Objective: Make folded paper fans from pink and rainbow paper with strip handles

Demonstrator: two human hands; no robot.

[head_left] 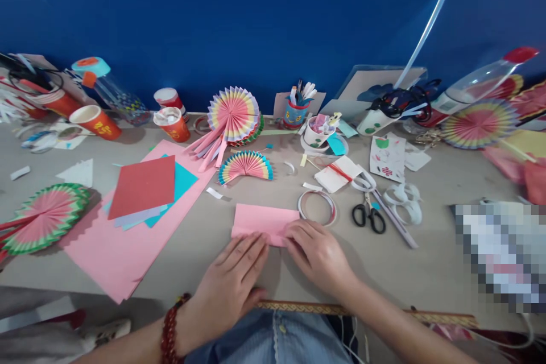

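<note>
A folded strip of pink paper (267, 218) lies on the table directly in front of me. My left hand (232, 273) rests with its fingers stretched out flat over the paper's near left edge, thumb apart. At the near right end, my right hand (319, 256) has its fingers bent and pressed together on the paper; their tips are partly hidden. Just beyond my right hand sits a roll of double-sided tape (317, 207). Black-handled scissors (368, 217) lie to its right. A small pleated paper fan (246, 168) is behind the pink paper.
Coloured sheets (145, 185) lie on larger pink sheets (115, 256) at left, beside a green-edged fan (46, 219). Paper cups (96, 122), a pen holder (296, 114) and a round fan (233, 114) stand along the blue wall (273, 23). A bottle (473, 88) leans at right.
</note>
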